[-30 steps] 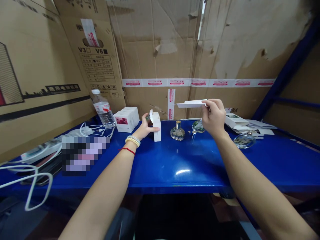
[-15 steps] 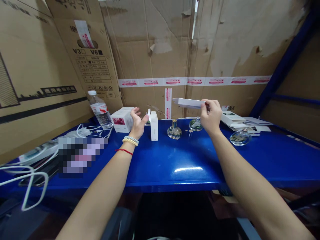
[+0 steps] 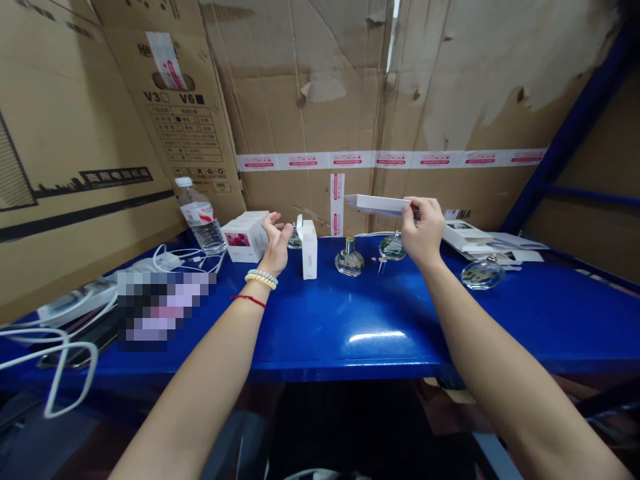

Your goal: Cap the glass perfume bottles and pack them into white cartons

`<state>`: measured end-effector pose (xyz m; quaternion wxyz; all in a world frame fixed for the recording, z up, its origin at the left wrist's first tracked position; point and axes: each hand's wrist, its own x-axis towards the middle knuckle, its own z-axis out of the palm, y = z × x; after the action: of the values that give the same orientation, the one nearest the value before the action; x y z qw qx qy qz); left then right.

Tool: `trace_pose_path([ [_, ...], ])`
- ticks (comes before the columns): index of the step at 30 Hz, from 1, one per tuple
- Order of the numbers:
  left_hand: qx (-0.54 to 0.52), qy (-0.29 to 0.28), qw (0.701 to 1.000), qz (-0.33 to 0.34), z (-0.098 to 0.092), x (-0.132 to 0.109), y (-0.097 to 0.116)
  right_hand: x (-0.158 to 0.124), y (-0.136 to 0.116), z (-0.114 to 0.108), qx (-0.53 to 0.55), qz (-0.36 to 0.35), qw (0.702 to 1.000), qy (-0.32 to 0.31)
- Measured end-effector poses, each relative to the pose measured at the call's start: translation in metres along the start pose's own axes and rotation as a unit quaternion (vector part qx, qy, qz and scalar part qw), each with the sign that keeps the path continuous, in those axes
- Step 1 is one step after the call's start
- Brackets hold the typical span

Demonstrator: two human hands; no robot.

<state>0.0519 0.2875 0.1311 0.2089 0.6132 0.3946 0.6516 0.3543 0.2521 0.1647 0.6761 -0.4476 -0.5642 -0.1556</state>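
Observation:
My left hand point(image 3: 277, 245) is raised over the table, fingers apart, holding nothing. Just right of it stands a narrow white box point(image 3: 310, 252), upright with its top flap raised. A larger white box with a pink picture point(image 3: 240, 239) sits close behind the left hand's other side. In the air, my right hand point(image 3: 424, 230) pinches a white carton point(image 3: 379, 205) by its right end. Below the carton are a glass perfume bottle with a gold neck point(image 3: 349, 261) and another perfume bottle point(image 3: 391, 247). A third perfume bottle point(image 3: 481, 275) rests to the right.
Flat white cartons point(image 3: 470, 239) lie at the back right. A water bottle point(image 3: 201, 220), white cables point(image 3: 65, 343) and a blurred-out item point(image 3: 163, 310) occupy the left of the blue table point(image 3: 320, 333). Cardboard point(image 3: 300, 120) walls the back; a blue post point(image 3: 565, 127) rises at right.
My left hand has drawn slightly left, apart from the upright narrow box, and a bottle behind that box shows more. My right hand keeps the carton almost still. The view shifts slightly.

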Motion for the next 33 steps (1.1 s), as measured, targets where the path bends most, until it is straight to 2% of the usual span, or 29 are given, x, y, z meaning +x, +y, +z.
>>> trace_pose_path([
  [10, 0.009, 0.004, 1.000, 0.008, 0.001, 0.000, -0.001, 0.002, -0.001, -0.002, 0.002, 0.010, 1.000, -0.007],
  [17, 0.018, 0.006, 1.000, 0.012, 0.001, 0.000, 0.000, 0.002, 0.001, -0.002, -0.012, -0.011, 1.000, -0.003],
  [22, 0.049, 0.032, 0.998, 0.032, 0.001, -0.001, 0.005, 0.003, 0.002, -0.004, -0.013, -0.010, 1.000, 0.003],
  [24, 0.063, 0.054, 0.995, 0.061, 0.002, -0.002, 0.010, 0.005, 0.005, -0.003, 0.005, 0.012, 1.000, 0.013],
  [27, 0.080, 0.081, 0.985, 0.130, 0.005, -0.005, 0.019, 0.009, 0.013, 0.000, 0.099, 0.105, 0.989, 0.026],
  [30, 0.103, 0.094, 0.970, 0.200, 0.009, -0.011, 0.032, 0.015, 0.021, 0.004, 0.248, 0.210, 0.945, 0.030],
  [33, 0.123, 0.104, 0.959, 0.235, 0.014, -0.019, 0.050, 0.019, 0.026, 0.004, 0.344, 0.237, 0.908, 0.036],
])
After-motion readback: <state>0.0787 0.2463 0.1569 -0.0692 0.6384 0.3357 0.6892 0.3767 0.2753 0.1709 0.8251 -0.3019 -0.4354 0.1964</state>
